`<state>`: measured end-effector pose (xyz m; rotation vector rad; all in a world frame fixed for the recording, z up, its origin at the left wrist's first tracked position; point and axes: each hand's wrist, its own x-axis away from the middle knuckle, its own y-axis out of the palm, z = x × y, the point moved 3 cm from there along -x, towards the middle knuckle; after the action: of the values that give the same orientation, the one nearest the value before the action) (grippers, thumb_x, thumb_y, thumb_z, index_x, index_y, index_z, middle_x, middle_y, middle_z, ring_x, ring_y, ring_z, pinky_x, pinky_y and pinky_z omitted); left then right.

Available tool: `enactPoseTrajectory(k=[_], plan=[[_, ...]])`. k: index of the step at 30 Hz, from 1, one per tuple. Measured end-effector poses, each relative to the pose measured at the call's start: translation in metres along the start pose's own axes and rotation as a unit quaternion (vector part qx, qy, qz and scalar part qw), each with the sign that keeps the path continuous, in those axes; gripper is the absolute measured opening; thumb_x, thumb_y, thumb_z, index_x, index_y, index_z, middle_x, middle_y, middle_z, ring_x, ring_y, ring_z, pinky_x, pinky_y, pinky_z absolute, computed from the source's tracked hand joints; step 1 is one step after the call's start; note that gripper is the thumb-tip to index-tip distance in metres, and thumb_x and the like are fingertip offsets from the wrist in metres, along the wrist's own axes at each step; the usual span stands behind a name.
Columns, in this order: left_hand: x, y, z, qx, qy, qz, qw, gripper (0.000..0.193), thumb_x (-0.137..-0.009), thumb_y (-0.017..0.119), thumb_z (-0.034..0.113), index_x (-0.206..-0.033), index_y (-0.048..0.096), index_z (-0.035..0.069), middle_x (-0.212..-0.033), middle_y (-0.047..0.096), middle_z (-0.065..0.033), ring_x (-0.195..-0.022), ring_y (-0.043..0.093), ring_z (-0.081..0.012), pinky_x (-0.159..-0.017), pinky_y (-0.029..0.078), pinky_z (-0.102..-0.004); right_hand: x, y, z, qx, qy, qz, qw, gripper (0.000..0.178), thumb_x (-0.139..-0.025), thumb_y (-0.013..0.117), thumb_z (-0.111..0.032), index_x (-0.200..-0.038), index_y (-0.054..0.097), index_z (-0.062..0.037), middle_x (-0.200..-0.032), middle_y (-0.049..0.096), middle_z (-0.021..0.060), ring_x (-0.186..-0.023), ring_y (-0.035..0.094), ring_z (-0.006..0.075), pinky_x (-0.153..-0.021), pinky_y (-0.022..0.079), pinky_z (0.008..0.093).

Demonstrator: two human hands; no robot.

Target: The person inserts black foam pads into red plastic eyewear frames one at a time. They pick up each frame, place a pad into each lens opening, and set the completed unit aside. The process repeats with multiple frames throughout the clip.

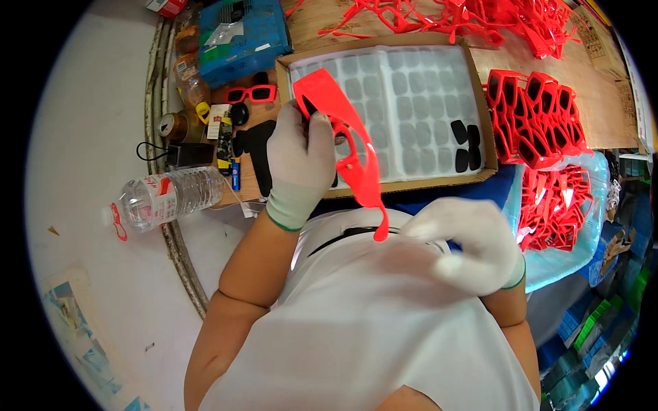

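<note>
My left hand (301, 154), in a white glove with a green cuff, is closed on a pair of red sunglasses (363, 147). It grips them by the front, near the left edge of the shallow cardboard box. One thick temple hangs down toward my waist, its tip pointing at me. My right hand (473, 246), gloved alike, is slightly blurred in front of my body. Its thumb and fingers stand apart, with nothing seen between them. In the box (488, 130), rows of lenses show greyish under white film, and several bare black lenses (473, 135) lie at the right.
Stacked red sunglasses (538, 116) stand right of the box, above a blue-lined bin (576, 257) of red glasses parts. More red frames (473, 20) heap at the back. At left are a blue box (243, 41), another pair of red glasses (251, 94) and a plastic bottle (171, 198).
</note>
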<state>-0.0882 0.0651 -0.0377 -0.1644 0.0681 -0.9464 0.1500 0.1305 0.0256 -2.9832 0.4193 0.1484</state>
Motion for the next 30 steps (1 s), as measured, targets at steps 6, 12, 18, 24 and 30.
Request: enactPoseTrajectory(k=[6, 12, 18, 24, 30], plan=[[0.026, 0.038, 0.02, 0.219, -0.188, -0.175, 0.941, 0.03, -0.106, 0.043, 0.019, -0.128, 0.05, 0.0, -0.109, 0.066, -0.0145, -0.096, 0.069, -0.0213, -0.079, 0.06, -0.0341, -0.016, 0.012, 0.048, -0.1, 0.135, 0.319, 0.933, 0.051, -0.096, 0.059, -0.017, -0.14, 0.045, 0.0033, -0.122, 0.062, 0.0163, -0.112, 0.061, 0.0218, -0.099, 0.048, 0.0371], [0.028, 0.037, 0.031, -0.084, 0.027, -0.237, 0.967, 0.026, -0.095, 0.064, 0.018, -0.116, 0.062, 0.003, -0.094, 0.068, -0.0123, -0.081, 0.067, -0.0217, -0.073, 0.054, -0.0323, -0.036, 0.016, 0.035, -0.077, 0.233, 0.194, 0.95, 0.037, -0.1, 0.047, -0.012, -0.135, 0.048, 0.0004, -0.106, 0.068, 0.0186, -0.096, 0.069, 0.0291, -0.087, 0.052, 0.0367], [0.029, 0.036, 0.036, -0.157, 0.065, -0.254, 0.952, 0.037, -0.082, 0.077, 0.016, -0.114, 0.063, 0.006, -0.088, 0.067, -0.0149, -0.077, 0.068, -0.0308, -0.068, 0.054, -0.035, -0.035, 0.011, 0.028, 0.059, 0.205, 0.189, 0.959, 0.02, -0.1, 0.045, -0.008, -0.114, 0.049, 0.0052, -0.081, 0.067, 0.0223, -0.075, 0.069, 0.0372, -0.07, 0.054, 0.0386], [0.033, 0.042, 0.034, -0.187, 0.133, -0.216, 0.949, 0.034, -0.081, 0.077, 0.017, -0.11, 0.063, 0.006, -0.085, 0.065, -0.0129, -0.076, 0.067, -0.0295, -0.068, 0.053, -0.037, -0.034, 0.017, 0.034, 0.109, 0.217, 0.222, 0.944, 0.016, -0.1, 0.046, -0.009, -0.108, 0.049, 0.0039, -0.075, 0.065, 0.0211, -0.07, 0.068, 0.0367, -0.065, 0.053, 0.0418], [0.027, 0.038, 0.022, -0.082, -0.036, -0.205, 0.975, 0.025, -0.101, 0.049, 0.022, -0.099, 0.064, 0.002, -0.079, 0.062, -0.0063, -0.066, 0.06, -0.0183, -0.062, 0.048, -0.0345, -0.032, 0.011, 0.026, -0.088, 0.241, 0.222, 0.941, 0.032, -0.098, 0.046, -0.008, -0.127, 0.049, 0.0063, -0.083, 0.066, 0.0146, -0.07, 0.064, 0.0241, -0.072, 0.052, 0.0373]])
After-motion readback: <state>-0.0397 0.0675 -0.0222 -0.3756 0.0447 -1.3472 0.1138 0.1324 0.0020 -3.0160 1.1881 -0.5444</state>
